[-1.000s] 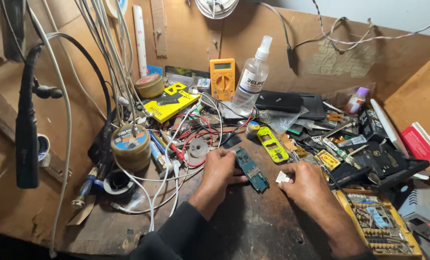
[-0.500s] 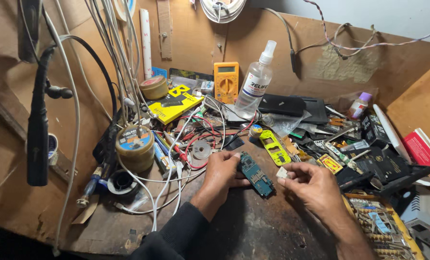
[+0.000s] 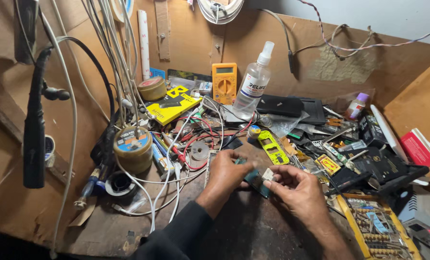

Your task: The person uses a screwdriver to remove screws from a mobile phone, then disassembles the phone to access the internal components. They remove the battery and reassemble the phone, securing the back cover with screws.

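Note:
A small dark green circuit board (image 3: 254,179) lies low over the dark bench top between both hands. My left hand (image 3: 225,174) grips its left end with fingers curled. On the board's right end sits a small pale part (image 3: 268,174), which my right hand (image 3: 299,190) pinches between thumb and fingertips. The two hands nearly touch over the board.
A yellow-green phone frame (image 3: 271,147) lies just behind the hands. A yellow multimeter (image 3: 224,83) and clear spray bottle (image 3: 253,86) stand at the back. A solder spool (image 3: 132,147) and white cables (image 3: 152,192) lie left. A screwdriver-bit case (image 3: 376,228) and black parts crowd the right.
My right hand has moved left with the pale part, onto the board's right end. The left hand has stayed on the board, and the view has shifted slightly.

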Demonstrator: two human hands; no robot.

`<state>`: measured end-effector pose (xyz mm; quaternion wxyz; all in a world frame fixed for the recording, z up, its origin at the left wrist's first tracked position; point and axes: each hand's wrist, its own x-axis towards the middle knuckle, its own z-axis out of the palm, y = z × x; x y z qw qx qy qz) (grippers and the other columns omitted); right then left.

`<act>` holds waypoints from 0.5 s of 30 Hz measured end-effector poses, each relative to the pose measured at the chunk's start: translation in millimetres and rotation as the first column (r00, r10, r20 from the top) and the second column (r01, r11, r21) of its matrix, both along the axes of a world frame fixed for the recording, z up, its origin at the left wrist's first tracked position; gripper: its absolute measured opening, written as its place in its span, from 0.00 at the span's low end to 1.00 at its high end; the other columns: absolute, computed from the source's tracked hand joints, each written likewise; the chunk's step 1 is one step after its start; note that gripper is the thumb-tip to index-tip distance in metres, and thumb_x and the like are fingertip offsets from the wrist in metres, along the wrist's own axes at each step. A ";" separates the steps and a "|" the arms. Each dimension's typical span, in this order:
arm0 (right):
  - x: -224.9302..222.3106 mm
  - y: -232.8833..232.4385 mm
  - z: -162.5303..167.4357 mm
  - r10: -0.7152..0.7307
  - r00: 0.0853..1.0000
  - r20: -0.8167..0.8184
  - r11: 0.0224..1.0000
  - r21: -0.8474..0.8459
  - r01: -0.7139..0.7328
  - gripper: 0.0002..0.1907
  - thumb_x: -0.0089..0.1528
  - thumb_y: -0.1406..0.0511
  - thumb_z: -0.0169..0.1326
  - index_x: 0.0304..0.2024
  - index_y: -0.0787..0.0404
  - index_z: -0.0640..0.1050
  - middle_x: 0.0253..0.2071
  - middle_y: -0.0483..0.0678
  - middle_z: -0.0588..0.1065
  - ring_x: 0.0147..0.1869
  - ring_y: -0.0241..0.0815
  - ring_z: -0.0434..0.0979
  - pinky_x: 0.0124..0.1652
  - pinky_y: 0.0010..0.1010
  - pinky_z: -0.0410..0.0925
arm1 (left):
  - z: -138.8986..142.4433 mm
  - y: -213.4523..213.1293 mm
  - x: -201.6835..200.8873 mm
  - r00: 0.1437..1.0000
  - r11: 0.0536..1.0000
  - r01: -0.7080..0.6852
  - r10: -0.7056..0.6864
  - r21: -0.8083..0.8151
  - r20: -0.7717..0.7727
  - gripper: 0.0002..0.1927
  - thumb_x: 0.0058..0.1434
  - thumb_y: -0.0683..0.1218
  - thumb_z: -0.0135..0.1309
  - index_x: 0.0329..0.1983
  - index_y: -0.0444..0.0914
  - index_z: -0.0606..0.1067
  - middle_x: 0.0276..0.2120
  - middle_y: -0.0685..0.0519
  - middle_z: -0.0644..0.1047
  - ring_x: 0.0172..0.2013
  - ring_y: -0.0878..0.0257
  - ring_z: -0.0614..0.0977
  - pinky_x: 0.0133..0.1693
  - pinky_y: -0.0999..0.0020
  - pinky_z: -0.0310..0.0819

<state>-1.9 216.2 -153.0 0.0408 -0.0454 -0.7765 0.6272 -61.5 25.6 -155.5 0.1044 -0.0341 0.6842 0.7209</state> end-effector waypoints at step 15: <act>14.9 20.4 -0.8 -0.244 0.958 -0.151 0.961 0.097 0.260 0.22 0.54 0.69 0.68 0.51 0.66 0.83 0.35 0.43 0.78 0.34 0.28 0.73 0.34 0.21 0.69 | 24.8 -1.6 -9.3 0.878 0.721 0.412 -0.477 -0.556 0.032 0.19 0.39 0.49 0.75 0.31 0.34 0.83 0.26 0.49 0.83 0.24 0.60 0.84 0.25 0.64 0.80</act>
